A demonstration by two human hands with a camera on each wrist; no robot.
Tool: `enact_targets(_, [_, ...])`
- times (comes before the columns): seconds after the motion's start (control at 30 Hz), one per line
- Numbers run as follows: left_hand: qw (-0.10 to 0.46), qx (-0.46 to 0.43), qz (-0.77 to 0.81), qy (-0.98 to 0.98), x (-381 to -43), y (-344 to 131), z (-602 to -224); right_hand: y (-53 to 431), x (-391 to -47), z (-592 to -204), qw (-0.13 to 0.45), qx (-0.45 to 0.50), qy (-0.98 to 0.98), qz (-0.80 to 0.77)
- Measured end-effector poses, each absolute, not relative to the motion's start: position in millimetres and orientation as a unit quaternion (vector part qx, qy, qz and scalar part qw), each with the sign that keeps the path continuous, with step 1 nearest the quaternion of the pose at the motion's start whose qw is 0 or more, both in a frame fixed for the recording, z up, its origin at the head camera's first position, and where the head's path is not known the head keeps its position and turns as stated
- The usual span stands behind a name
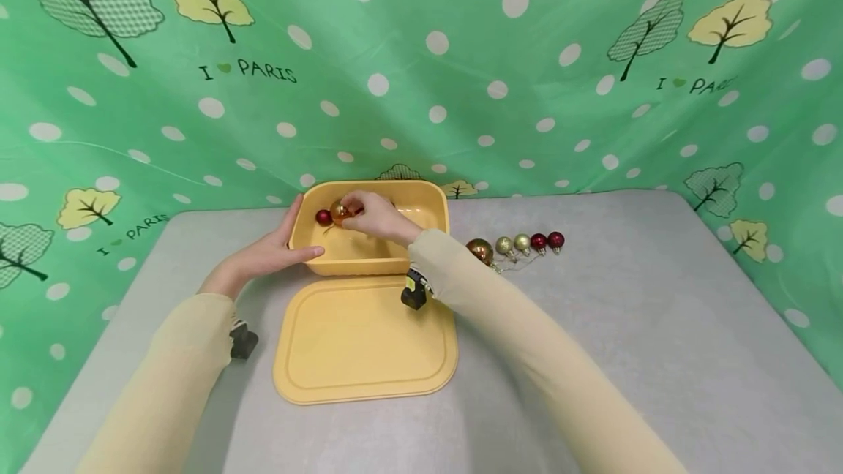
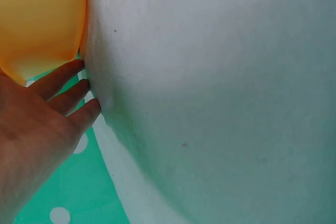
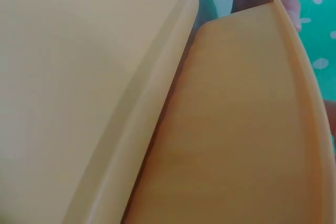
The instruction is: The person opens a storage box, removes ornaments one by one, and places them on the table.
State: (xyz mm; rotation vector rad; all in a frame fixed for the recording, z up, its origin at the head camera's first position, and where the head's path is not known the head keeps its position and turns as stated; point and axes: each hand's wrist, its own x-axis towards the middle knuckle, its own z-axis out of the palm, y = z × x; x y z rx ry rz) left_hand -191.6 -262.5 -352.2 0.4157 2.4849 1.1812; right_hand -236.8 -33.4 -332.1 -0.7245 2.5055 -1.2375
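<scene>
On the table stands a yellow plastic box (image 1: 362, 268) without its lid. My left hand (image 1: 266, 251) rests against its left end, fingers straight and spread along the outside, thumb over the front corner; those fingers (image 2: 67, 99) also show in the left wrist view. My right hand (image 1: 378, 216) reaches inside and pinches a shiny gold Christmas bauble (image 1: 339, 212) near the left end. Beside it in the box is a small dark red bauble (image 1: 323, 217). The right forearm and hand cover part of the interior. The right wrist view shows the box's outer wall (image 3: 236, 103), not the pinching fingers.
A yellow lid (image 1: 365, 339) lies flat in front of the box. Right of the box are a large gold bauble (image 1: 480, 250), two small pale gold baubles (image 1: 522, 243) and two small red baubles (image 1: 556, 241). A green dotted curtain (image 1: 435, 79) hangs behind.
</scene>
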Motion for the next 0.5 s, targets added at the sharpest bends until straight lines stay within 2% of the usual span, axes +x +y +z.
enact_targets(0.3, [0.178, 0.146, 0.417, 0.879, -191.6, -262.3, -352.9, -38.1, -243.6, -336.6, 0.113, -0.246, 0.869, -0.414])
enact_targets(0.5, [0.182, 0.142, 0.416, 0.88, -190.7, -261.7, -351.0, -37.5, -246.9, -339.1, 0.135, -0.249, 0.872, -0.4])
